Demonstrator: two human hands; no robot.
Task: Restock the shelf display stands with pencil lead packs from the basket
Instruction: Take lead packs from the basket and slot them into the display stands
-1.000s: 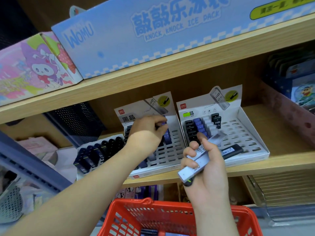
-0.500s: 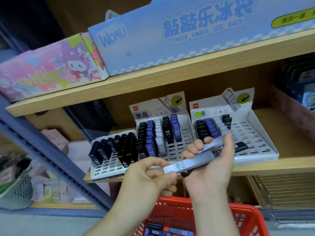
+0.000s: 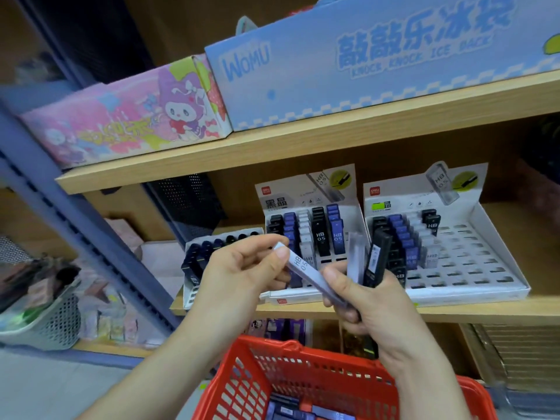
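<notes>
Black and navy packs (image 3: 197, 262) are seen standing in the low stand (image 3: 191, 294) at the left of the lower shelf (image 3: 454, 310). Just right of it, in front of the shelf, the left hand (image 3: 239, 268) is held up. Its thumb and fingers are closed in a narrow pinch on the upper end of a pale pack (image 3: 306, 269) marked HB 05. The long axis of this pack is slanted, from upper left down to lower right, and its lower end is kept in the right hand (image 3: 381, 310). So the pack is bridged between both hands and is touched by both.

Behind the hands the middle stand (image 3: 303, 189) is placed, with its columns mostly filled. The right hand is curled round a small bunch: a clear pack (image 3: 355, 253) and a black pack (image 3: 377, 256) are held almost upright in it, together with the end of the pale one. Further right, the right stand (image 3: 485, 268) is shown with many open slots.

The pale pack is probably being drawn out of the bunch. The slots lie up and beyond the hands, and the left hand is the nearer one to the middle stand. Before insertion the pack must be turned from its slant to the lean of the slots.

Below, more packs (image 3: 303, 412) are left in the red basket (image 3: 263, 344).
</notes>
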